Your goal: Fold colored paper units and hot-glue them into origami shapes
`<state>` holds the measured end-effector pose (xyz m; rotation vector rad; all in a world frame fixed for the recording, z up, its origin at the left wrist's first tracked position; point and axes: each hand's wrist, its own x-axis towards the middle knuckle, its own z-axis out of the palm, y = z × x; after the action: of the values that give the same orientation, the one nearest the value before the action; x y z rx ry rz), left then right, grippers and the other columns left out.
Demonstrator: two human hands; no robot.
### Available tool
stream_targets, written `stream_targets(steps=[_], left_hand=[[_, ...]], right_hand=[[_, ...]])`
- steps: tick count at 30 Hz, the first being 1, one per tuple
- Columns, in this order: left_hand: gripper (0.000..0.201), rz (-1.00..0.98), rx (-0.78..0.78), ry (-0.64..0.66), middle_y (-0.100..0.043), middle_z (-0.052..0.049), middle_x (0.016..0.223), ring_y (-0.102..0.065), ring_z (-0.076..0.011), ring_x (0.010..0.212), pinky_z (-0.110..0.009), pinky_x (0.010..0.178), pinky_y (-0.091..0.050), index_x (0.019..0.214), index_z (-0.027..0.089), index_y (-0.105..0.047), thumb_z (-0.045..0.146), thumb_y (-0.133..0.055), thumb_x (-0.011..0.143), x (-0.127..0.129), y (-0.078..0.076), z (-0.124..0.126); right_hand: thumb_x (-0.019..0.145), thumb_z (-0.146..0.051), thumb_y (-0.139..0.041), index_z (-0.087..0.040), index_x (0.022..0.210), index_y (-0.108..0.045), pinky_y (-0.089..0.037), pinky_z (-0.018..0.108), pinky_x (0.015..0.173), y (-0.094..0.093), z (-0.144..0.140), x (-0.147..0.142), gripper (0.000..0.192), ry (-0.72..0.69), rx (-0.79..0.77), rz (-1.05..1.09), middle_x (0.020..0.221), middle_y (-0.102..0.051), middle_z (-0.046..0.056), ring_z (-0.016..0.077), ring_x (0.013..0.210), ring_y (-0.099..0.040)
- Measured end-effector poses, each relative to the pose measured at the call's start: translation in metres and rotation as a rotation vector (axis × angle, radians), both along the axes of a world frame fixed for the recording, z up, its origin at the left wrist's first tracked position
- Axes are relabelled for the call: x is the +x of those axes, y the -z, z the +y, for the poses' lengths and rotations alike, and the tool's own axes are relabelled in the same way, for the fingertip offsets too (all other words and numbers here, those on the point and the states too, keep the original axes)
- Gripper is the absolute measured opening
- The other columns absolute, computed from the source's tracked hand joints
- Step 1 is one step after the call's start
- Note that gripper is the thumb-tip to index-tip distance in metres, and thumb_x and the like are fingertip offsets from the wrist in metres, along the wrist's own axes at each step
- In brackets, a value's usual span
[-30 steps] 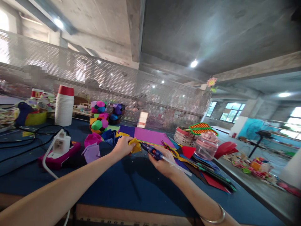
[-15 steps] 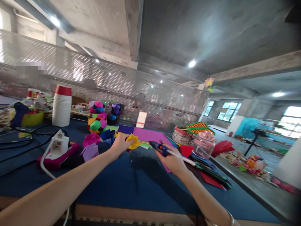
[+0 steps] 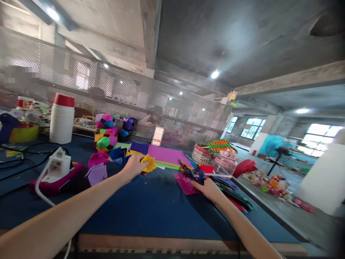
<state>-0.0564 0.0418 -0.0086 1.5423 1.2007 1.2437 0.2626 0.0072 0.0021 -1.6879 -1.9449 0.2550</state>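
Note:
A yellow piece of folded paper point(image 3: 150, 164) is pinched in my left hand point(image 3: 134, 167), raised over the table's middle. My right hand point(image 3: 209, 188) is on a dark blue hot glue gun point(image 3: 198, 175), with a pale glue stick point(image 3: 219, 175) poking out of its back end. The nozzle points left, above a magenta sheet point(image 3: 185, 185). Scissors point(image 3: 184, 166) lie just behind the gun. Left of my left hand stand folded papers in blue point(image 3: 118, 157), pink point(image 3: 98, 158) and lilac point(image 3: 97, 174).
Colourful paper balls point(image 3: 106, 140) and a stack of paper cups point(image 3: 62, 120) stand at the back left. A purple power strip point(image 3: 58, 178) with a white plug and cables is at the left. A pink jar point(image 3: 225, 163) and a woven basket point(image 3: 202, 154) are at the right.
My right hand has shifted right with the glue gun, uncovering the magenta sheet and scissors. My left hand still holds the yellow paper. The whole view has turned slightly right.

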Motion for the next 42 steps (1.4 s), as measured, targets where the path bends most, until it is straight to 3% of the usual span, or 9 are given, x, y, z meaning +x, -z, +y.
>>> stream_targets(steps=[7, 11, 14, 17, 20, 23, 27, 34, 42], left_hand=[[0.029, 0.026, 0.007, 0.008, -0.068, -0.007, 0.081, -0.064, -0.0179, 0.065, -0.023, 0.048, -0.051, 0.091, 0.011, -0.064, 0.033, -0.059, 0.072, 0.000, -0.001, -0.002], [0.029, 0.014, -0.002, 0.016, -0.068, -0.006, 0.079, -0.063, -0.0175, 0.064, -0.023, 0.047, -0.051, 0.091, 0.011, -0.065, 0.033, -0.060, 0.072, 0.001, -0.001, -0.003], [0.033, 0.004, 0.000, 0.034, -0.068, -0.007, 0.079, -0.063, -0.0177, 0.065, -0.023, 0.047, -0.051, 0.093, 0.011, -0.065, 0.034, -0.062, 0.071, 0.003, 0.001, -0.002], [0.035, 0.004, 0.006, 0.052, -0.068, -0.007, 0.078, -0.063, -0.0177, 0.064, -0.024, 0.047, -0.051, 0.094, 0.010, -0.064, 0.036, -0.063, 0.070, 0.004, 0.003, -0.002], [0.032, 0.009, 0.002, 0.049, -0.067, -0.005, 0.075, -0.063, -0.0177, 0.062, -0.024, 0.047, -0.051, 0.089, 0.011, -0.063, 0.036, -0.062, 0.070, 0.004, 0.002, -0.003], [0.028, -0.003, 0.010, 0.059, -0.067, -0.004, 0.073, -0.063, -0.0179, 0.062, -0.024, 0.046, -0.050, 0.085, 0.011, -0.063, 0.034, -0.061, 0.071, 0.005, -0.001, -0.006], [0.026, -0.003, 0.013, 0.070, -0.064, -0.003, 0.066, -0.060, -0.0158, 0.058, -0.024, 0.044, -0.049, 0.080, 0.009, -0.063, 0.033, -0.061, 0.071, 0.007, -0.007, -0.010], [0.022, 0.005, -0.031, 0.105, -0.064, -0.001, 0.065, -0.058, -0.0144, 0.057, -0.022, 0.044, -0.048, 0.082, 0.010, -0.064, 0.028, -0.060, 0.070, 0.009, -0.015, -0.018], [0.016, 0.066, 0.014, 0.163, -0.065, 0.000, 0.064, -0.060, -0.0130, 0.055, -0.021, 0.046, -0.046, 0.076, 0.011, -0.066, 0.022, -0.060, 0.066, 0.008, -0.011, -0.014]], right_hand=[[0.073, -0.055, -0.059, -0.014, 0.102, -0.065, -0.047, 0.036, 0.077, 0.000, -0.020, 0.024, 0.051, -0.030, 0.069, -0.031, 0.097, -0.070, 0.011, 0.0275, 0.087, -0.064], [0.074, -0.053, -0.059, -0.019, 0.098, -0.065, -0.049, 0.035, 0.074, -0.006, -0.050, 0.035, 0.042, 0.092, 0.107, -0.112, 0.091, -0.070, 0.010, 0.0263, 0.083, -0.065], [0.078, -0.050, -0.055, -0.023, 0.086, -0.066, -0.048, 0.034, 0.069, -0.018, -0.076, 0.017, 0.030, 0.087, 0.179, -0.169, 0.082, -0.069, 0.007, 0.0249, 0.076, -0.065], [0.086, -0.042, -0.047, -0.024, 0.085, -0.065, -0.047, 0.030, 0.069, -0.033, -0.086, -0.023, 0.026, -0.137, 0.188, -0.093, 0.083, -0.069, 0.004, 0.0203, 0.076, -0.064], [0.087, -0.036, -0.047, -0.021, 0.086, -0.066, -0.047, 0.027, 0.070, -0.044, -0.069, -0.067, 0.024, -0.302, 0.169, 0.041, 0.084, -0.069, 0.004, 0.0183, 0.077, -0.064], [0.086, -0.034, -0.047, -0.018, 0.087, -0.065, -0.048, 0.027, 0.070, -0.048, -0.031, -0.103, 0.025, -0.400, 0.140, 0.212, 0.080, -0.069, 0.005, 0.0169, 0.074, -0.063], [0.081, -0.035, -0.051, -0.014, 0.087, -0.064, -0.046, 0.024, 0.065, -0.038, 0.018, -0.133, 0.026, -0.412, -0.019, 0.488, 0.078, -0.067, 0.005, 0.0135, 0.070, -0.061], [0.068, -0.051, -0.068, -0.016, 0.079, -0.063, -0.041, 0.021, 0.057, -0.007, 0.040, -0.141, 0.037, -0.463, -0.297, 0.745, 0.068, -0.061, -0.001, 0.0100, 0.061, -0.056], [0.056, -0.046, -0.081, -0.017, 0.077, -0.065, -0.048, 0.026, 0.072, -0.002, 0.037, -0.131, 0.039, -0.554, -0.461, 0.939, 0.074, -0.062, 0.000, 0.0111, 0.067, -0.059]])
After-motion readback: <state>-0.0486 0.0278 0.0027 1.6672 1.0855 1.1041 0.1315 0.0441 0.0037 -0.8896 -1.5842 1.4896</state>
